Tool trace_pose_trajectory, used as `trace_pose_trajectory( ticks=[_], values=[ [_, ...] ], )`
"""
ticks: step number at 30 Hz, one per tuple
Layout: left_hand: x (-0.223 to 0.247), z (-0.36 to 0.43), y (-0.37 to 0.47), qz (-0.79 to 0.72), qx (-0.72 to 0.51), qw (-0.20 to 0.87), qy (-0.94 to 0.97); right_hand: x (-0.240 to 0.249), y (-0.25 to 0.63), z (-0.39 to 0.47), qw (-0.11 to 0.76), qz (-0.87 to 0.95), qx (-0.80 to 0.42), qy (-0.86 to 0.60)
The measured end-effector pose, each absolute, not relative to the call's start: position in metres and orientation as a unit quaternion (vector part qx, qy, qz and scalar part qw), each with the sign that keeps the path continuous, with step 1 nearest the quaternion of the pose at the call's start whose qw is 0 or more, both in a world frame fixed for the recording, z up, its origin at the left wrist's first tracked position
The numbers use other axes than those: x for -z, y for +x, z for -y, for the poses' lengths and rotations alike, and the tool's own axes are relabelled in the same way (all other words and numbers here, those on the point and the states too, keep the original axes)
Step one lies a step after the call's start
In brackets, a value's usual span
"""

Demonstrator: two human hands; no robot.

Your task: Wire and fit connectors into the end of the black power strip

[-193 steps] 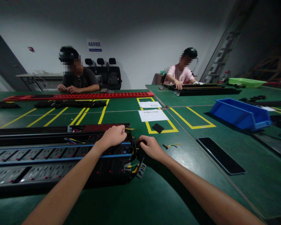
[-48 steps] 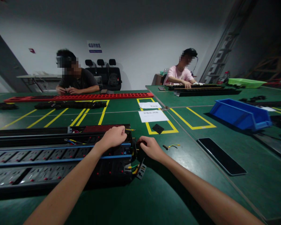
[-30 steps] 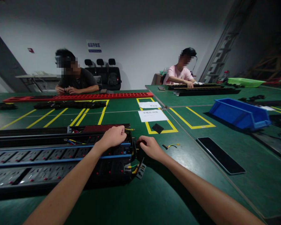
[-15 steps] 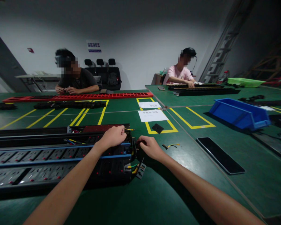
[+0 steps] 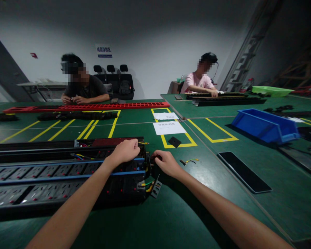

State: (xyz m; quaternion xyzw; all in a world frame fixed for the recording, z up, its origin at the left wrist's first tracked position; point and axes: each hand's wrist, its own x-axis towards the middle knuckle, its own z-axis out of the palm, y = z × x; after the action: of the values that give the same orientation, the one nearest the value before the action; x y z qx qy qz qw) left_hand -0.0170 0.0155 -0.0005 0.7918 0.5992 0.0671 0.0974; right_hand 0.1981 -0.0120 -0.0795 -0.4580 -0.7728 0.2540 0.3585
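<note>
Several long black power strips lie side by side at the left, one a blue-edged power strip [image 5: 75, 169] with rows of sockets and red dots. My left hand [image 5: 125, 151] is closed over the right end of the strips, its fingertips curled down out of sight. Just to the right, my right hand [image 5: 167, 163] has its fingers pinched together at a dark end piece [image 5: 148, 160]; what they hold is hidden. Below hangs a grey end plate [image 5: 156, 188] beside yellow and green wires [image 5: 147, 185] that come out of the nearest strip.
On the green table [image 5: 197, 214] lie a short wired part [image 5: 189, 161], a black square plate [image 5: 174, 141], paper sheets [image 5: 169, 128] and a phone [image 5: 245, 172]. A blue bin [image 5: 264, 126] stands right. Beyond a red rail [image 5: 93, 107], two people sit working.
Both my hands stay in place at the strip ends, with hardly any visible movement. The wires and the grey end plate hang as before.
</note>
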Motion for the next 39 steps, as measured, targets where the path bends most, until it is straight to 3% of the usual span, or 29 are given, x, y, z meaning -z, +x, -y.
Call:
trace_pose_trajectory(
  ticks=[39],
  values=[
    [-0.001, -0.0145, -0.0164, -0.599, -0.068, 0.096, 0.792, 0.0797, 0.1984, 0.012, 0.36, 0.773, -0.254, -0.457]
  ],
)
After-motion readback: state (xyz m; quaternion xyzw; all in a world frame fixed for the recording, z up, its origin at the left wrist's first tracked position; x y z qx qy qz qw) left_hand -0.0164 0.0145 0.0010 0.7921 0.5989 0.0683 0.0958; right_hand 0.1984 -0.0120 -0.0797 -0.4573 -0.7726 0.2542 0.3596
